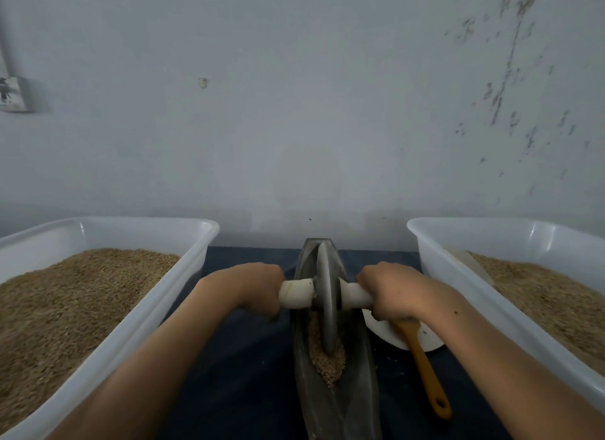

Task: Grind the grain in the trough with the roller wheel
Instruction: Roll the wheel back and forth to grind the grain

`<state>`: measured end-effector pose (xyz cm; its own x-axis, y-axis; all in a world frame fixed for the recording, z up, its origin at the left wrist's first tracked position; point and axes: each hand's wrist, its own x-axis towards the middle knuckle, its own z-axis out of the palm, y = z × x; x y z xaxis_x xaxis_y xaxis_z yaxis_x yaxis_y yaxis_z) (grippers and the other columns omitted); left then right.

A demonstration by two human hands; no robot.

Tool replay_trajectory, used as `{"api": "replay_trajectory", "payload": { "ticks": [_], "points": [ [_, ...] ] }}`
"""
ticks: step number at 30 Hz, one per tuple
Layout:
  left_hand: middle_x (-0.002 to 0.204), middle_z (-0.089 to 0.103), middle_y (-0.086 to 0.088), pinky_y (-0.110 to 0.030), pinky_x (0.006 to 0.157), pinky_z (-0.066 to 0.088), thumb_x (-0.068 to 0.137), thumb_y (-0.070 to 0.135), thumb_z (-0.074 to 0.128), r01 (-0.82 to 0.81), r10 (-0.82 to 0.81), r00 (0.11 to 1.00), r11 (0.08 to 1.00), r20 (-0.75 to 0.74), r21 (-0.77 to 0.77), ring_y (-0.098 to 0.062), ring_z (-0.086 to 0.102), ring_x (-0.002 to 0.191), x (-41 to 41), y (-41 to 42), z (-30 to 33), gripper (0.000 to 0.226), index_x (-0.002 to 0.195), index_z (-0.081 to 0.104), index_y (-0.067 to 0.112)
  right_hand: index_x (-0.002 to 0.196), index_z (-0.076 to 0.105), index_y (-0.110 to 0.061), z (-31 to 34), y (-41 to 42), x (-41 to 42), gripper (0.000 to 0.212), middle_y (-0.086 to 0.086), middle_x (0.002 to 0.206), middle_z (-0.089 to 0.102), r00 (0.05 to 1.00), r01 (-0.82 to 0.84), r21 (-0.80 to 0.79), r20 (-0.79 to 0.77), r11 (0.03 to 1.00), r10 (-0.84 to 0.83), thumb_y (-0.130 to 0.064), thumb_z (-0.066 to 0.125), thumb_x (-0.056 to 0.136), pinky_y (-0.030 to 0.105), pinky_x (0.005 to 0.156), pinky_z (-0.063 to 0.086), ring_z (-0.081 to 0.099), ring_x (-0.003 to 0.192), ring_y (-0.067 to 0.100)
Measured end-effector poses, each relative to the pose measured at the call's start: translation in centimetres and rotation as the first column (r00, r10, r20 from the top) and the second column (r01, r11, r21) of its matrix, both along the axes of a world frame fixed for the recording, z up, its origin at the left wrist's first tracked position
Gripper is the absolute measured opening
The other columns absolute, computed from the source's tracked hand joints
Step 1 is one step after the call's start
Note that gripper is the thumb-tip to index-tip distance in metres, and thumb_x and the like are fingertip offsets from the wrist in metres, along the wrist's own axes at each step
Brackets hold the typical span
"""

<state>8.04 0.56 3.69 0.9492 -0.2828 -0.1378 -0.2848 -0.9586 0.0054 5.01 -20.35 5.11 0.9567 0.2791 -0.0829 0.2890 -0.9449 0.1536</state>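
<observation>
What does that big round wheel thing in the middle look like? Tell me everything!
The roller wheel is a thin grey disc that looks like metal or stone, standing upright on its edge in the long dark trough. A white-wrapped axle sticks out on both sides. The left hand grips one end and the right hand grips the other. Its lower edge presses into the brown grain in the trough.

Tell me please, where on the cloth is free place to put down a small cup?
Bare dark cloth lies between the left tub and the trough, under the left forearm. Right of the trough it is crowded: a white plate and an orange spoon fill the strip before the right tub.
</observation>
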Motion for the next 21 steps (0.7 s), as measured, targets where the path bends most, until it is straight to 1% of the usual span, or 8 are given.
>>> {"api": "replay_trajectory", "payload": {
  "ticks": [2,4,7,10,12,15,18,21],
  "points": [
    [0.091,0.065,-0.002,-0.026,0.066,0.041,0.072,0.023,0.074,-0.012,0.012,1.0,1.0,-0.028,-0.004,-0.018,0.06,0.079,0.0,0.0,0.0,0.038,0.107,0.061,0.014,0.115,0.055,-0.01,-0.1,0.1,0.1,0.029,0.003,0.092,0.055,1.0,0.008,-0.009,0.002,1.0,-0.008,-0.01,0.058,0.087,0.023,0.059,0.034,0.053,0.079,0.017],
    [0.092,0.064,-0.002,-0.028,0.067,0.042,0.073,0.023,0.073,-0.036,0.036,0.999,0.999,0.002,-0.007,-0.018,0.059,0.08,0.1,-0.1,-0.1,0.039,0.108,0.06,0.013,0.117,0.056,-0.01,-0.3,0.4,0.6,0.03,0.006,0.104,0.06,0.999,0.02,-0.005,0.039,1.0,-0.02,-0.009,0.057,0.088,0.026,0.067,0.038,0.058,0.089,0.02],
    [0.095,0.061,0.001,-0.029,0.069,0.04,0.078,0.027,0.067,-0.052,0.045,0.976,0.998,0.211,0.024,-0.018,0.058,0.085,0.2,-0.3,-0.7,0.035,0.11,0.056,0.017,0.115,0.053,-0.014,-1.1,0.6,1.2,0.027,0.006,0.11,0.06,0.99,0.041,0.007,0.138,0.999,-0.041,-0.008,0.054,0.088,0.029,0.074,0.038,0.059,0.098,0.023],
    [0.102,0.063,0.0,-0.029,0.07,0.038,0.083,0.026,0.06,-0.043,0.027,0.888,0.999,0.459,0.026,-0.021,0.059,0.093,0.4,-0.7,-1.4,0.025,0.108,0.055,0.022,0.105,0.046,-0.019,-2.1,0.4,1.5,0.02,0.002,0.105,0.061,0.947,0.017,0.068,0.318,0.998,-0.038,-0.008,0.051,0.089,0.031,0.078,0.034,0.057,0.095,0.023],
    [0.102,0.062,0.0,-0.03,0.071,0.038,0.085,0.026,0.058,-0.04,0.027,0.858,0.999,0.513,0.014,-0.022,0.059,0.094,0.4,-0.9,-1.5,0.023,0.106,0.053,0.023,0.101,0.044,-0.019,-2.5,0.3,1.6,0.018,0.001,0.104,0.062,0.93,0.006,0.08,0.366,0.997,-0.035,-0.008,0.05,0.089,0.032,0.079,0.034,0.057,0.095,0.023],
    [0.105,0.063,-0.001,-0.03,0.075,0.041,0.083,0.027,0.061,-0.022,-0.002,0.911,0.998,0.412,0.052,-0.02,0.06,0.096,0.4,-0.6,-1.1,0.028,0.11,0.054,0.022,0.105,0.046,-0.019,-2.0,0.2,1.3,0.021,0.003,0.105,0.061,0.955,0.011,0.074,0.294,0.997,-0.033,-0.008,0.053,0.088,0.029,0.074,0.033,0.058,0.096,0.023],
    [0.108,0.063,-0.003,-0.029,0.075,0.043,0.078,0.027,0.069,-0.032,0.026,0.989,0.999,0.144,0.044,-0.019,0.059,0.095,0.1,-0.3,-0.3,0.042,0.117,0.055,0.018,0.113,0.053,-0.015,-1.0,0.1,0.8,0.027,0.005,0.105,0.059,0.99,-0.009,0.047,0.142,0.999,0.002,-0.01,0.056,0.086,0.029,0.07,0.037,0.058,0.091,0.021],
    [0.104,0.066,-0.006,-0.028,0.075,0.046,0.075,0.025,0.073,-0.046,0.046,0.998,0.999,-0.049,0.006,-0.019,0.062,0.089,-0.1,-0.1,-0.1,0.045,0.116,0.056,0.013,0.117,0.056,-0.015,-0.4,0.0,0.3,0.032,0.005,0.102,0.06,0.999,-0.026,0.038,0.047,0.999,0.024,-0.011,0.056,0.085,0.028,0.068,0.04,0.058,0.087,0.02]
  ]
}}
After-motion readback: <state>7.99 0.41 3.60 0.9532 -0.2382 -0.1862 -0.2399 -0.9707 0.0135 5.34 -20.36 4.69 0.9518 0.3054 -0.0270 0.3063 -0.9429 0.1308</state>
